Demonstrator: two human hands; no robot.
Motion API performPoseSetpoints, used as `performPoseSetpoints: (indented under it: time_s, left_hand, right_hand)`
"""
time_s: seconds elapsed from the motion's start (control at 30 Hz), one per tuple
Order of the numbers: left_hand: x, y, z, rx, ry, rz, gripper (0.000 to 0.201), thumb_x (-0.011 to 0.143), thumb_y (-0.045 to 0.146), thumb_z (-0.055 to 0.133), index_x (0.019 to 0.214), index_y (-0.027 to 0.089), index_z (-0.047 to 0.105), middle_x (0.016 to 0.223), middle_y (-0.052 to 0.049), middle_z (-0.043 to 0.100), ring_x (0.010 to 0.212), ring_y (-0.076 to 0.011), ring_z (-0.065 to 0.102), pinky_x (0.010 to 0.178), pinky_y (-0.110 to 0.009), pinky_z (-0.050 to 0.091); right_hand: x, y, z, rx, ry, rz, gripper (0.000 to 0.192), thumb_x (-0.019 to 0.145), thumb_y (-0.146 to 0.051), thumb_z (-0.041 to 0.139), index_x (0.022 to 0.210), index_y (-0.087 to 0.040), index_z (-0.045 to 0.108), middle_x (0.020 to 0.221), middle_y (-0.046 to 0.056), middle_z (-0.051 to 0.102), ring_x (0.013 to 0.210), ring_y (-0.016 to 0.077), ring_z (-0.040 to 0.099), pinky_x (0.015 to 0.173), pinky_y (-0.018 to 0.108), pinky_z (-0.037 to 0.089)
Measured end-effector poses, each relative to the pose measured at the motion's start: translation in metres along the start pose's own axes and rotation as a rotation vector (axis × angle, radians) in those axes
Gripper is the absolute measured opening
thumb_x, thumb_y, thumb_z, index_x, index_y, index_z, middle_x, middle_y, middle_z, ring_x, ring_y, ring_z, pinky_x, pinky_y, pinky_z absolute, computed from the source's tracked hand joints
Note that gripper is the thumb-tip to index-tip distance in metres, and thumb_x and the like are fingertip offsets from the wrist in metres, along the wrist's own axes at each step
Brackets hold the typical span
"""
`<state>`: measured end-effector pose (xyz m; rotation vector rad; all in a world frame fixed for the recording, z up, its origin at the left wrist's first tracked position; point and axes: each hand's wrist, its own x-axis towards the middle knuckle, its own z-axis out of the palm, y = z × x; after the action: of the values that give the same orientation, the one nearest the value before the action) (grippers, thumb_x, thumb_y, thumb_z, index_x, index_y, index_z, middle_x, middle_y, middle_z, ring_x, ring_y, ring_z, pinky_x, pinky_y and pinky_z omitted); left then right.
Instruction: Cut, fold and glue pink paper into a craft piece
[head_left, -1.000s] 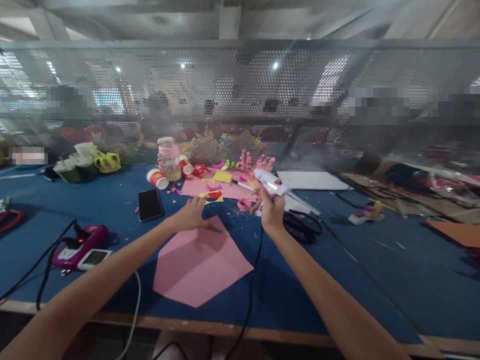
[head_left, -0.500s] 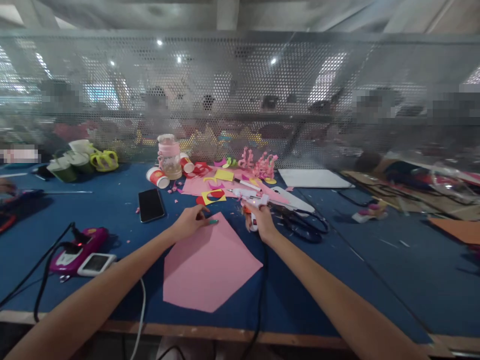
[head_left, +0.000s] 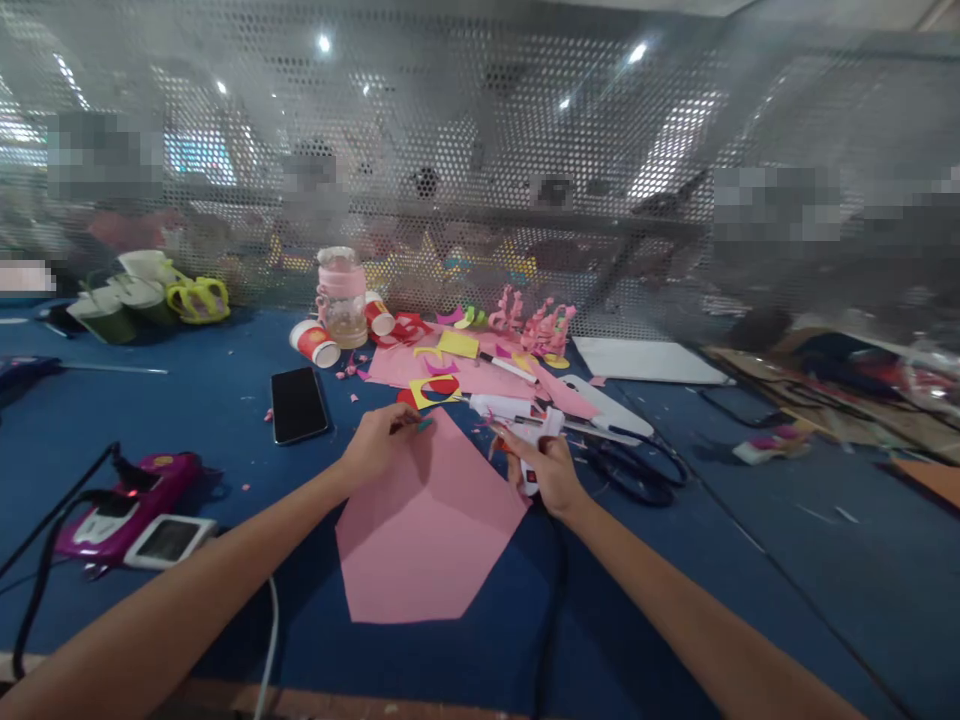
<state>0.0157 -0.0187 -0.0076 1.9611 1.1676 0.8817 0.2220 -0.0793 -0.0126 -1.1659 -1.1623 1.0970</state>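
Note:
A large sheet of pink paper lies flat in front of me, its far corner pointed. My left hand is over that corner's left edge, fingers pinched on a small green piece too small to identify. My right hand is wrapped round a white glue gun with an orange trigger. Its nozzle points left, towards the left hand, just beyond the paper's upper edge. From the gun's handle a black cord runs down the table.
Dark scissors lie right of the gun, near a white board. Behind are coloured paper scraps, pink curled shapes, a bottle and paper cups. Leftward are a phone and a purple power strip.
My right hand has drawn the glue gun slightly right and nearer, and more of the gun now shows. The pink paper has turned a little. My left hand keeps its pinch. The view has tilted down.

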Motion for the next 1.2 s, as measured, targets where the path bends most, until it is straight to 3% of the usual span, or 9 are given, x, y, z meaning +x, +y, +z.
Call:
performPoseSetpoints:
  time_s: [0.23, 0.43, 0.7, 1.2]
  left_hand:
    - [-0.0018, -0.0020, 0.0038, -0.008, 0.010, -0.022, 0.015, 0.074, 0.031, 0.052, 0.075, 0.017, 0.055, 0.070, -0.001, 0.063, 0.065, -0.0129, 0.057, 0.060, -0.023, 0.041]
    - [-0.0013, 0.0013, 0.0066, -0.032, 0.024, -0.032, 0.016, 0.071, 0.032, 0.056, 0.070, 0.017, 0.055, 0.067, 0.000, 0.062, 0.062, -0.0122, 0.056, 0.057, -0.023, 0.041]
    - [-0.0027, 0.0014, 0.0066, -0.021, 0.019, -0.014, 0.003, 0.072, 0.019, 0.053, 0.071, 0.017, 0.056, 0.068, 0.001, 0.063, 0.063, -0.0107, 0.056, 0.060, -0.023, 0.042]
    - [-0.0036, 0.0015, 0.0078, -0.036, 0.030, -0.028, 0.008, 0.071, 0.024, 0.055, 0.071, 0.017, 0.055, 0.067, 0.001, 0.061, 0.061, -0.0105, 0.055, 0.057, -0.022, 0.042]
  right_hand:
    - [-0.0014, -0.0025, 0.0013, -0.108, 0.023, -0.061, 0.034, 0.061, -0.049, 0.063, 0.056, -0.017, 0.055, 0.030, -0.005, 0.045, 0.021, 0.0089, 0.039, 0.022, 0.020, 0.029]
    - [-0.0027, 0.0006, 0.0018, -0.135, -0.014, -0.016, 0.028, 0.062, -0.044, 0.064, 0.062, -0.017, 0.053, 0.030, -0.008, 0.043, 0.019, 0.0106, 0.039, 0.019, 0.020, 0.031]
    - [-0.0043, -0.0020, 0.0027, -0.129, -0.033, 0.025, 0.029, 0.062, -0.043, 0.062, 0.069, -0.016, 0.055, 0.030, -0.008, 0.044, 0.018, 0.0098, 0.039, 0.018, 0.019, 0.030]
    - [-0.0029, -0.0010, 0.0030, -0.165, -0.017, 0.007, 0.027, 0.062, -0.042, 0.061, 0.066, -0.016, 0.055, 0.030, -0.008, 0.044, 0.018, 0.0091, 0.038, 0.018, 0.019, 0.030]
